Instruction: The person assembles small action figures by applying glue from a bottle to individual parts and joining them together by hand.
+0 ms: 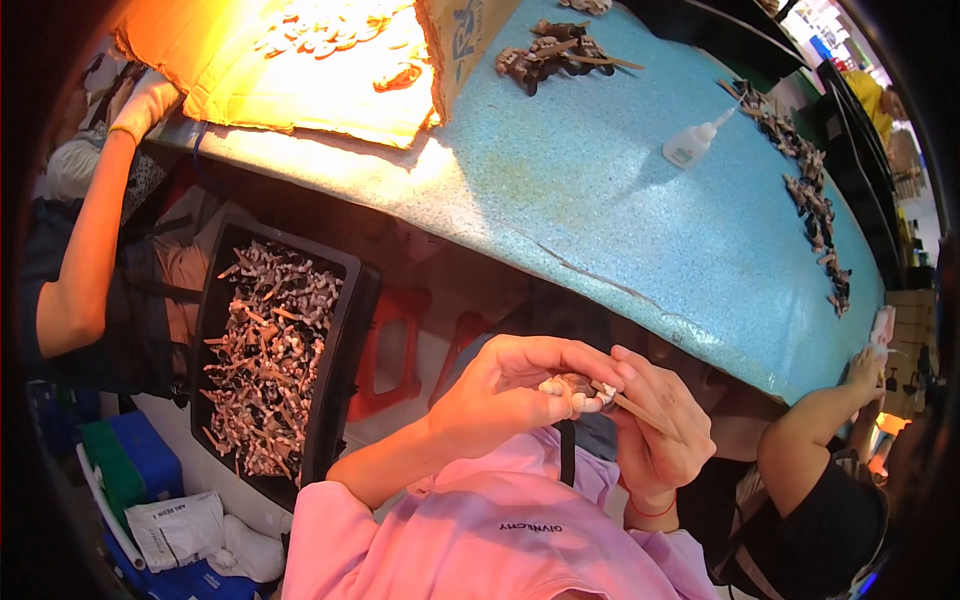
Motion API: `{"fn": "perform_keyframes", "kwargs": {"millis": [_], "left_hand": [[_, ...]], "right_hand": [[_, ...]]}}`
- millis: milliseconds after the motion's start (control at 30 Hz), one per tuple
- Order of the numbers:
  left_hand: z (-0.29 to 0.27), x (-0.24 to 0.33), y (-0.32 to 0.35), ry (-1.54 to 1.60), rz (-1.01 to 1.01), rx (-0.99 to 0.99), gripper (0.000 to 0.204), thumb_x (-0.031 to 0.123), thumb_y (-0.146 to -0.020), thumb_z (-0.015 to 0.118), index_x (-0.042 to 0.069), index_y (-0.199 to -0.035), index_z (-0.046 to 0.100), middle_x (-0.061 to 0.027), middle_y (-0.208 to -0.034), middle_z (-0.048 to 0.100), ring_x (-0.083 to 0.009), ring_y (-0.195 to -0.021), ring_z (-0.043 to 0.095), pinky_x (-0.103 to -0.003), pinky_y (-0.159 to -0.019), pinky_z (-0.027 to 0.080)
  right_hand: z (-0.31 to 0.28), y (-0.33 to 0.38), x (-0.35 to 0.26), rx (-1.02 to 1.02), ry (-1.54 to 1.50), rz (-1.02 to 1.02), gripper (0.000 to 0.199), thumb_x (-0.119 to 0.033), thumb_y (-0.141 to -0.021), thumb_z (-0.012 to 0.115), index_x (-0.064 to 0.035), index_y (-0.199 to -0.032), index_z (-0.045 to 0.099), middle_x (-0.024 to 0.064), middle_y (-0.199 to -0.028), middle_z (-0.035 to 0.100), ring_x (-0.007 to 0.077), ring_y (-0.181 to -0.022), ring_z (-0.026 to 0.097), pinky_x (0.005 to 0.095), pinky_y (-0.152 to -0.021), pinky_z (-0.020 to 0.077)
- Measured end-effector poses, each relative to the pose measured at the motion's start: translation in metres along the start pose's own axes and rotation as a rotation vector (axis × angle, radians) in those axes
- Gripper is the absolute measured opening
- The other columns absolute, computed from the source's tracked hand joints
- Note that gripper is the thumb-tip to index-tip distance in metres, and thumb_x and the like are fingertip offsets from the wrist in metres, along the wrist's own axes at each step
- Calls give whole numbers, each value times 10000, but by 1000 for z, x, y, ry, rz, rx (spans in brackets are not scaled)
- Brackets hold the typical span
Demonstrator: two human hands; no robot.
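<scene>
Above my lap, just short of the table edge, my hands meet around a small figurine (578,393) with white and brownish parts. The thumb and fingers of my left hand (505,378) pinch it from the left. On the other side, my right hand (668,430) curls against it, and a thin flat wooden-looking stick (643,413) runs along those fingers. Whether the stick is joined to the figurine I cannot tell. My fingers cover part of the piece.
A blue-topped table (600,210) bears a white nozzle bottle (690,146), a figurine cluster (555,58) and a row of pieces (812,190). A brightly lit cardboard box (350,125) stands left. Below is a black tray (348,270) of small pieces. Co-workers' hands (150,105) flank me.
</scene>
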State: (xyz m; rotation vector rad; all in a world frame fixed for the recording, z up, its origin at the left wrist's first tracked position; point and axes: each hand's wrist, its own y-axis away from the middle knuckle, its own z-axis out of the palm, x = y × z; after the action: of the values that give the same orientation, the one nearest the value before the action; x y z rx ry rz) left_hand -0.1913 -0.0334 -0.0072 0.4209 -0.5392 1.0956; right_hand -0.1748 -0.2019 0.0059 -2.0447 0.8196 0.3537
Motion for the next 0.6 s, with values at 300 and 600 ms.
{"fn": "perform_keyframes", "kwargs": {"millis": [300, 600], "left_hand": [[-5, -10, 1, 389, -106, 53, 356, 166, -819, 550, -65, -1089, 540, -143, -1029, 586, -179, -881, 550, -299, -763, 432], [-4, -18, -2, 735, -147, -1, 425, 183, -814, 517, -95, -1134, 492, -167, -1063, 570, -226, -956, 537, -349, -814, 418]], "right_hand": [[-1, -3, 4, -8, -58, 76, 449, -60, -615, 745, 76, -1017, 597, 163, -914, 645, 269, -698, 636, 286, -561, 516], [-5, -4, 4, -52, -109, 168, 496, -167, -626, 737, 86, -1028, 593, 182, -962, 637, 255, -681, 611, 278, -572, 492]]}}
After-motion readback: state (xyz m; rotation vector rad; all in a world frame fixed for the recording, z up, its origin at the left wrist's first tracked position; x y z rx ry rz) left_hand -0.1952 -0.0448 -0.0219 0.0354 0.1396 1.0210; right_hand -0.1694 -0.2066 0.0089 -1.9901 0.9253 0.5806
